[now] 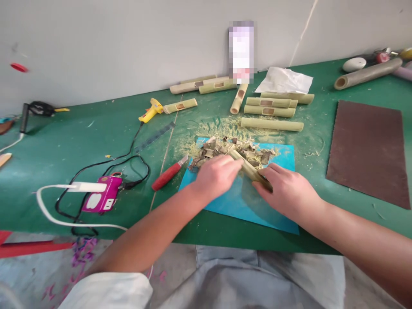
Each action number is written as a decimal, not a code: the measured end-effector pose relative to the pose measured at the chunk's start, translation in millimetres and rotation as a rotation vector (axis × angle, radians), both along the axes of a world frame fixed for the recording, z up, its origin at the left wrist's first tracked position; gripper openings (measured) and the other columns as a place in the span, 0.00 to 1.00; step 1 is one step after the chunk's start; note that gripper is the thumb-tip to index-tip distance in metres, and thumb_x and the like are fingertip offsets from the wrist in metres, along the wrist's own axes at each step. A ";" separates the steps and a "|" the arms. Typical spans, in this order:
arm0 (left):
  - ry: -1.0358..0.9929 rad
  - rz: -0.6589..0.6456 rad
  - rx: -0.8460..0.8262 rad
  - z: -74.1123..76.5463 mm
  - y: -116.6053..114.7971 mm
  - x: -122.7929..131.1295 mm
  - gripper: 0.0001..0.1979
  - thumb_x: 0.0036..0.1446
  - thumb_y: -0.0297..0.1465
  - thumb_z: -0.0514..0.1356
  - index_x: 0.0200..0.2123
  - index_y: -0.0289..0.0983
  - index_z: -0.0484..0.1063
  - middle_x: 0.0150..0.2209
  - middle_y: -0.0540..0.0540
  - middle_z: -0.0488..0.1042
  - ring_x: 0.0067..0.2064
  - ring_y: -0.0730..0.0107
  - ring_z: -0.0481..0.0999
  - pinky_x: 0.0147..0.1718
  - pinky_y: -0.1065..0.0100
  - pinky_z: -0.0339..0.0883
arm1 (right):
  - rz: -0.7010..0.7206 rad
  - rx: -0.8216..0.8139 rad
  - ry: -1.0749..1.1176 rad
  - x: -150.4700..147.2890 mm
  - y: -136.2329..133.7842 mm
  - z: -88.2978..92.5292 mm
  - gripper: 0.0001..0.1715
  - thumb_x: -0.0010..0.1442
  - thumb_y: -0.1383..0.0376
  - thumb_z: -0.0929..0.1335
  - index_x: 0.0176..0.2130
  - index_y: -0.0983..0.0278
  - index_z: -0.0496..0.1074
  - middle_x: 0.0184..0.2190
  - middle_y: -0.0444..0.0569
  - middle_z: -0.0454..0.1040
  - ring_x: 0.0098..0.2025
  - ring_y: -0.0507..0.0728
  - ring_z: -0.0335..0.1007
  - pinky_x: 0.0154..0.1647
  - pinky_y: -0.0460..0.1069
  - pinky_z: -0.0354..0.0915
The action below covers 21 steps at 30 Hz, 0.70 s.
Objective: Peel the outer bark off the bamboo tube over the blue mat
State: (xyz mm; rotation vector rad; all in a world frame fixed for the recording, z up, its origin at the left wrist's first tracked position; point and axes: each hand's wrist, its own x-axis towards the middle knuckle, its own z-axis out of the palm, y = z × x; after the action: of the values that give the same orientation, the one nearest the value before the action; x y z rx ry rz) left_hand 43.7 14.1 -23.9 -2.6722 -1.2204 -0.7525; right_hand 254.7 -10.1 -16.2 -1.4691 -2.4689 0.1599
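A bamboo tube (247,165) slants over the blue sheet (231,210), its far end among a heap of shavings and chips (212,150). My right hand (286,189) is closed around the near end of the tube. Curled against the tube's left side is my left hand (217,176), thumb side touching it; whether anything else is inside those fingers is hidden. A red-handled knife (169,175) lies to the left of the sheet, its short blade toward the shavings.
Several bamboo tubes with cut openings (269,111) lie behind the shavings. A yellow glue gun (151,110), a pink power adapter (103,193) and loose cords occupy the left. At right is a brown sheet (368,150). A blurred-out phone-like screen (241,51) stands against the wall.
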 end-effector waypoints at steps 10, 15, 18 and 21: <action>-0.010 0.019 0.031 1.2 -1.6 1.2 0.13 0.67 0.29 0.51 0.40 0.32 0.76 0.28 0.45 0.75 0.31 0.70 0.73 0.34 0.67 0.66 | -0.007 -0.015 0.003 0.6 1.0 -0.7 0.13 0.61 0.59 0.64 0.31 0.65 0.72 0.29 0.47 0.71 0.25 0.50 0.62 0.25 0.48 0.50; 0.006 -0.075 -0.024 1.3 -1.4 2.2 0.13 0.67 0.30 0.51 0.43 0.33 0.76 0.27 0.46 0.74 0.31 0.70 0.73 0.32 0.68 0.65 | 0.004 -0.026 0.000 1.1 1.5 -1.4 0.14 0.61 0.59 0.64 0.30 0.65 0.70 0.28 0.46 0.69 0.25 0.50 0.61 0.25 0.48 0.49; -0.006 0.035 0.002 1.4 -1.4 1.9 0.14 0.67 0.31 0.51 0.41 0.33 0.76 0.28 0.45 0.74 0.32 0.69 0.73 0.34 0.67 0.67 | -0.006 -0.026 -0.004 1.3 1.7 -1.6 0.14 0.61 0.58 0.64 0.29 0.64 0.69 0.28 0.46 0.68 0.24 0.50 0.60 0.25 0.47 0.49; 0.027 -0.045 -0.028 2.3 -4.5 2.6 0.14 0.67 0.30 0.50 0.44 0.33 0.76 0.28 0.45 0.74 0.32 0.69 0.73 0.33 0.67 0.67 | 0.011 -0.014 0.008 1.2 1.7 -1.1 0.13 0.61 0.59 0.63 0.30 0.65 0.70 0.28 0.46 0.69 0.24 0.50 0.60 0.25 0.47 0.49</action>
State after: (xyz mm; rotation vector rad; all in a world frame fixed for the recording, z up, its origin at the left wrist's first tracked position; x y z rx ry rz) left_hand 46.3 9.6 -21.6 -2.7317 -1.1771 -0.7083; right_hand 255.9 -8.4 -17.3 -1.4583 -2.4744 0.1857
